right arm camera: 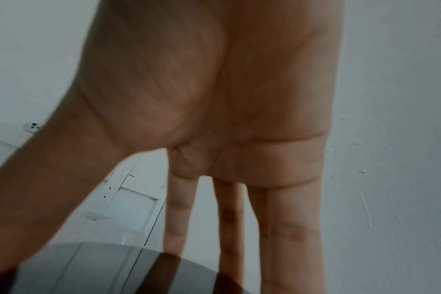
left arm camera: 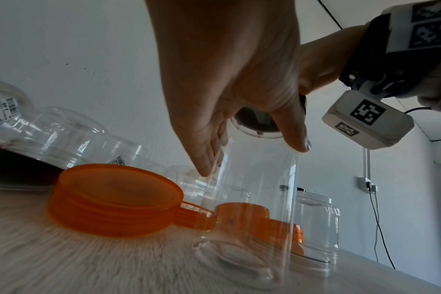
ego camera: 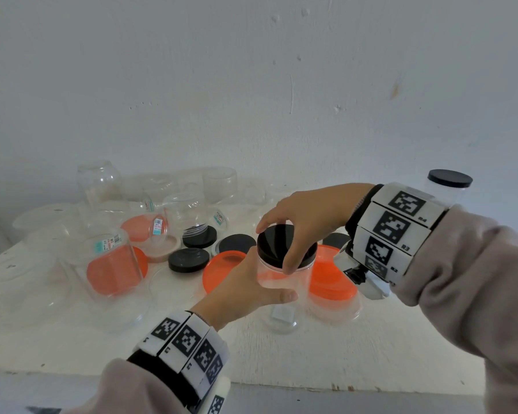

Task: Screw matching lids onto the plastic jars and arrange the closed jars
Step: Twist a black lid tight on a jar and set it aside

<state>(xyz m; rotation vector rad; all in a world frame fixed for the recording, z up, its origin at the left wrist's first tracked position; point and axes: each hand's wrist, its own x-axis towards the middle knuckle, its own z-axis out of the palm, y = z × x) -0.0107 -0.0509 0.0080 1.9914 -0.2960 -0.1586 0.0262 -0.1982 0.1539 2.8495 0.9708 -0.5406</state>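
Observation:
A tall clear plastic jar [ego camera: 281, 297] stands upright on the white table [ego camera: 371, 348], near the middle. A black lid [ego camera: 266, 253] sits on its mouth. My left hand [ego camera: 260, 283] grips the jar's body from the left, thumb across the front. From above, my right hand [ego camera: 278, 245] pinches the lid's rim between thumb and fingers. The left wrist view has the jar [left arm camera: 252, 199] seen from below, with the left hand [left arm camera: 239, 119] round its top. In the right wrist view, straight fingers [right arm camera: 290, 228] reach down to the dark lid [right arm camera: 113, 268].
A closed jar with a black lid [ego camera: 449, 180] stands at the back right. Orange lids [ego camera: 222, 270] [ego camera: 329, 273] flank the held jar. Loose black lids [ego camera: 189, 259] lie behind it. Several clear jars [ego camera: 114, 264], some inverted, crowd the left and back. The table's front edge [ego camera: 251, 380] is near.

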